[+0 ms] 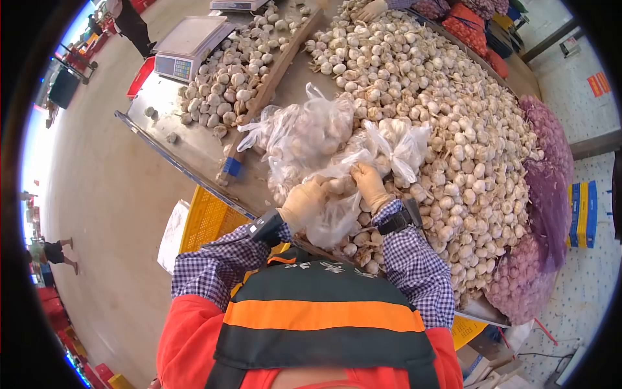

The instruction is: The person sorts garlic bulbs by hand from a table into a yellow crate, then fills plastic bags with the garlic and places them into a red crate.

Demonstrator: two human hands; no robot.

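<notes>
My left hand (304, 203), in a pale glove, has its fingers closed on the plastic of a clear bag (334, 219) near the table's front edge. On the other side of that bag, my right hand (370, 187), gloved too, pinches the plastic near its top. Just beyond my hands lie filled clear bags of garlic (311, 129), and a knotted bag (403, 150) sits to the right. Loose garlic bulbs (453, 149) are heaped over the right side of the table. My fingertips are partly hidden by plastic.
A wooden bar (275, 78) with blue tape divides the table. Left of it are more bulbs (223, 94) and a scale (188, 45). Yellow crates (210, 220) stand below the edge. Purple net sacks (544, 188) line the right. Another person's gloved hand (372, 10) touches the far heap.
</notes>
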